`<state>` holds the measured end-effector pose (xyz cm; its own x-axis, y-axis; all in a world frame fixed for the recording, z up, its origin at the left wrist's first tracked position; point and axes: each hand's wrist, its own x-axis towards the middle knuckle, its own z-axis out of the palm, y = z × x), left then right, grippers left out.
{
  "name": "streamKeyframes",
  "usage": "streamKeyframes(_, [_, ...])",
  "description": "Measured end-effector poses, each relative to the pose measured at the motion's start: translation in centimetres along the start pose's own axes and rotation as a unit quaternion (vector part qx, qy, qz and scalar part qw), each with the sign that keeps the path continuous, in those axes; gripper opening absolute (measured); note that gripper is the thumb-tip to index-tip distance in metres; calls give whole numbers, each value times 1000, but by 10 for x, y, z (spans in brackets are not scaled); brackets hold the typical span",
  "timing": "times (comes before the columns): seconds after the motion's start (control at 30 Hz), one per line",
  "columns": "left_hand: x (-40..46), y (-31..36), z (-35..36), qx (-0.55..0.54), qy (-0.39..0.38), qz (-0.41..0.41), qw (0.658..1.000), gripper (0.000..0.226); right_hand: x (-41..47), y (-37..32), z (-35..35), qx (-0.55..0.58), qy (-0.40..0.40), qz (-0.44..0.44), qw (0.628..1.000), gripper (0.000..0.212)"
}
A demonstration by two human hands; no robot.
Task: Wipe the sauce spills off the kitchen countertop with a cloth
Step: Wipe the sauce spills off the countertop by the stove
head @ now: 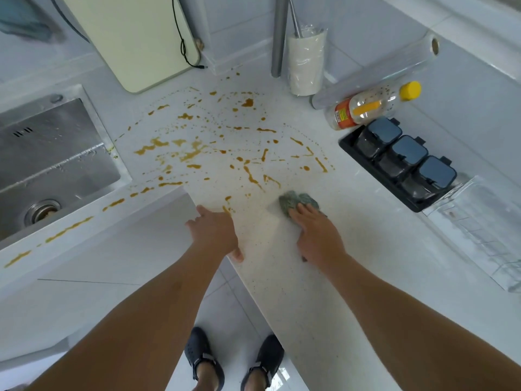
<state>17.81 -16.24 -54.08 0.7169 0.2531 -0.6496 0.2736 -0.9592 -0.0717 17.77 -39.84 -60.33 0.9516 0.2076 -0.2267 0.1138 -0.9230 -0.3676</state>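
The right hand (pixel 317 235) pressed flat on the cloth (pixel 298 203), at five o'clock from the sauce (pixel 197 153); left hand (pixel 215 231) relaxed, braced on the surface (pixel 282 277). Cloth looked soft, light, best palmed from above.

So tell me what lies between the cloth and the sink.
Head view: brown sauce spills on the white countertop separate the cloth from the sink.

Pale grey wall tiles (pixel 352 21) back my corner, a steel sink (pixel 50 153) sits left, and glossy white floor tiles (pixel 225 314) (catching daylight) lie below white cabinet fronts (pixel 93 277).
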Motion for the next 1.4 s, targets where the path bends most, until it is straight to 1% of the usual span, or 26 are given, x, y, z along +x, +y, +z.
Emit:
streamKeyframes(0.13, [-1, 0, 1, -9, 6, 4, 1000, 109, 7, 58, -41, 2, 42, 121, 992, 73])
streamKeyframes(0.2, [-1, -2, 2, -10, 5, 8, 1000, 108, 32, 67, -56, 14, 43, 149, 988, 68])
streamKeyframes(0.27, [-1, -2, 2, -11, 4, 10, 1000, 105, 66, 67, -66, 21, 39, 154, 987, 65])
streamKeyframes(0.37, [2, 0, 2, -5, 0, 8, 1000, 105, 114, 55, -67, 48, 36, 151, 987, 62])
streamKeyframes(0.43, [3, 0, 1, -3, 4, 4, 1000, 107, 127, 43, -56, 64, 45, 129, 989, 62])
streamKeyframes(0.5, [1, -2, 2, -3, 7, 2, 1000, 107, 114, 26, -48, 55, 20, 98, 993, 68])
streamKeyframes(0.57, [0, -4, 3, -6, 13, 1, 1000, 105, 87, 21, -43, 29, -29, 51, 998, 72])
streamKeyframes(0.63, [-2, -4, 3, -13, 16, 4, 1000, 102, 58, 38, -50, 14, -33, 11, 999, 71])
streamKeyframes(0.67, [-3, -4, 3, -13, 15, 6, 1000, 101, 47, 50, -58, 24, -23, 25, 999, 70])
streamKeyframes(0.7, [-3, -5, 3, -11, 11, 8, 1000, 100, 43, 61, -64, 37, -11, 58, 998, 69])
streamKeyframes(0.8, [-2, -3, 3, 2, 19, 9, 1000, 97, 65, 71, -75, 47, 32, 159, 986, 64])
streamKeyframes(0.87, [2, 0, 3, 17, 18, 5, 1000, 98, 91, 54, -69, 80, 56, 169, 981, 62])
streamKeyframes(0.93, [5, 3, 1, 31, 15, 0, 999, 102, 102, 25, -55, 114, 81, 143, 980, 62])
streamKeyframes(0.97, [6, 4, 1, 32, 15, -1, 999, 103, 100, 10, -46, 113, 82, 118, 983, 63])
streamKeyframes(1.07, [4, 3, 1, 25, 11, -5, 1000, 104, 75, -26, -18, 79, 41, 54, 995, 71])
streamKeyframes(1.13, [2, 1, 1, 18, 10, -6, 1000, 103, 50, -21, -8, 40, -12, -3, 999, 76])
streamKeyframes(1.2, [1, -1, 3, 8, 14, -4, 1000, 98, 31, 12, -15, -2, -42, -58, 997, 76])
streamKeyframes(1.23, [1, -2, 4, 6, 17, -2, 1000, 96, 25, 32, -23, -10, -32, -50, 998, 76])
streamKeyframes(1.27, [2, -2, 4, 4, 20, 1, 1000, 95, 24, 51, -34, -5, -14, -12, 1000, 77])
streamKeyframes(1.33, [3, -1, 5, 7, 22, 3, 1000, 94, 35, 74, -51, 21, 22, 95, 995, 75])
streamKeyframes(1.4, [4, -1, 5, 9, 19, 4, 1000, 97, 52, 67, -57, 47, 53, 159, 985, 70])
